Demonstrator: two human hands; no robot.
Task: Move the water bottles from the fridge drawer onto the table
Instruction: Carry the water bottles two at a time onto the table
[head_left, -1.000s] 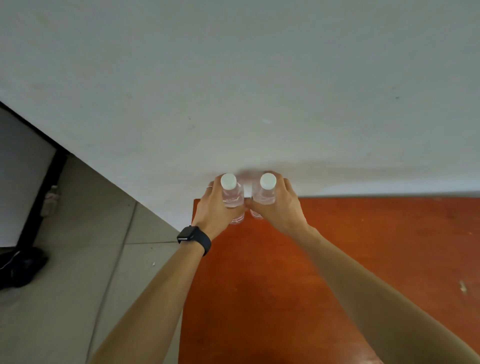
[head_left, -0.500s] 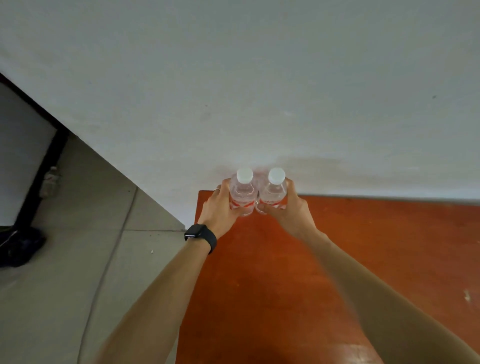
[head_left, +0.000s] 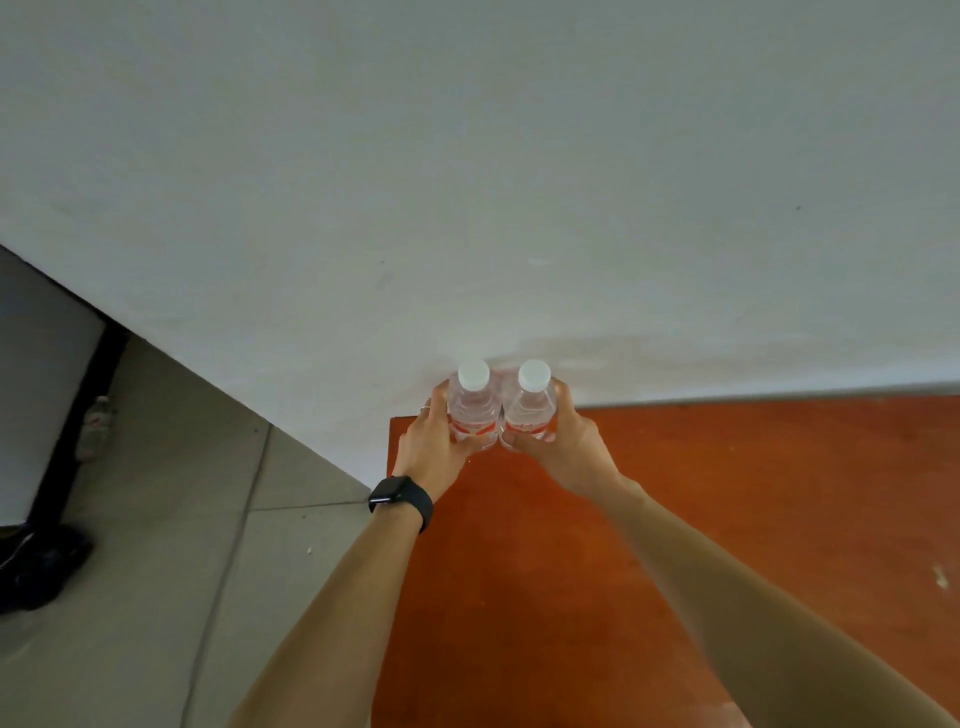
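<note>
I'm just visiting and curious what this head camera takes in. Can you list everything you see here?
Wall: one, white, ahead.
Table: one, reddish-brown, against the wall.
Water bottles: two, clear with white caps and red labels, upright at the table's far left corner, left bottle beside right bottle.
Floor: one, grey tiles, left of the table.
Dark object: one, black, on the floor at far left; unclear what.
Watch: one, black, left wrist.
Left hand: one, grips the left bottle.
Right hand: one, grips the right bottle.
</note>
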